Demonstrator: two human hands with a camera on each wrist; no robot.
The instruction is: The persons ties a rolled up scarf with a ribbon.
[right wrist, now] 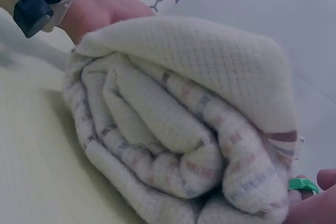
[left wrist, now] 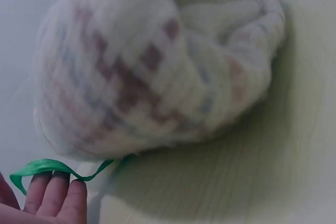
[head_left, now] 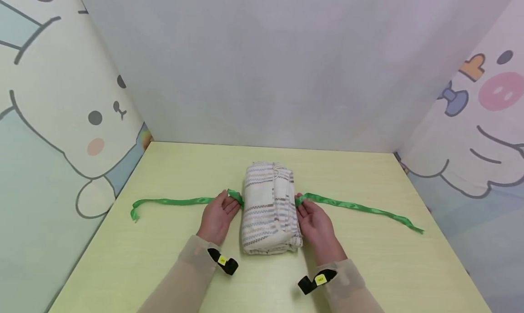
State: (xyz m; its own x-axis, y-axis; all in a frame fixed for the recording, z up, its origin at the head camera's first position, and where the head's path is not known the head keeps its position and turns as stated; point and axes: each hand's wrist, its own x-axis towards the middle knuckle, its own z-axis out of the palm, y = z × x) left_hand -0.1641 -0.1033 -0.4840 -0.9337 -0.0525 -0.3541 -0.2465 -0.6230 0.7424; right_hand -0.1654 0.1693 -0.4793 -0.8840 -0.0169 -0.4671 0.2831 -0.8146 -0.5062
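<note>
A rolled white cloth [head_left: 262, 213] with brown, blue and pink patterned stripes lies on the table, its long side pointing away from me. From under it a green ribbon [head_left: 180, 202] comes out on both sides. My left hand [head_left: 219, 215], palm up beside the roll's left side, holds the ribbon close to the cloth; in the left wrist view the ribbon [left wrist: 42, 166] runs across its fingertips. At the right side my right hand [head_left: 314, 219] holds the other stretch of ribbon. In the right wrist view, the roll's spiral end [right wrist: 157, 129] hides most of the left hand.
The pale yellow table [head_left: 348, 172] meets a plain grey-white back wall [head_left: 262, 67]. Side panels with cartoon animals [head_left: 61, 99] stand left and right. The ribbon's loose ends [head_left: 409, 224] lie spread out to both sides. Each wrist wears a small black camera [head_left: 231, 266].
</note>
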